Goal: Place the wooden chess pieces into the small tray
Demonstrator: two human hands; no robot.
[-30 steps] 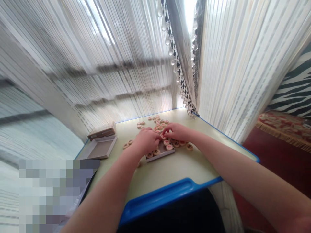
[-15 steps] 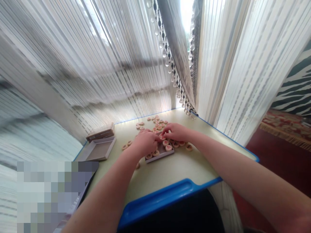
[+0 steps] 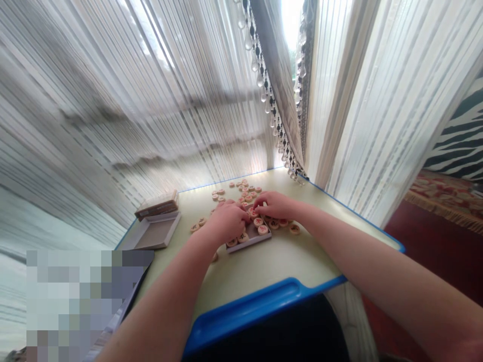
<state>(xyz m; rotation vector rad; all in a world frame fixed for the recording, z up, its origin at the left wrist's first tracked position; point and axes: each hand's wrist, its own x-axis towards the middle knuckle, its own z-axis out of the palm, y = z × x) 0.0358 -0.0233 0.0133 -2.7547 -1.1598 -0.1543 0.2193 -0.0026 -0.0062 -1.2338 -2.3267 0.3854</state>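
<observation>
Round wooden Chinese chess pieces, some with red and some with dark characters, lie in a shallow cardboard box tray on the table. Over the left part of the tray, my left hand is curled with its fingertips pointing right; what they grip, if anything, is hidden. My right hand reaches in from the right, thumb and fingers closed on a red-marked chess piece at the tray's far right. Two dark-marked pieces sit under my left hand at the near left corner.
More loose pieces are spread beyond the tray, with others to its right and left. An open box lid and a closed box stand at the left. The table has a blue edge; curtains hang behind it.
The view has shifted very slightly. Both hands stay at the tray in nearly the same pose, with the right fingers still at the red-marked piece.
</observation>
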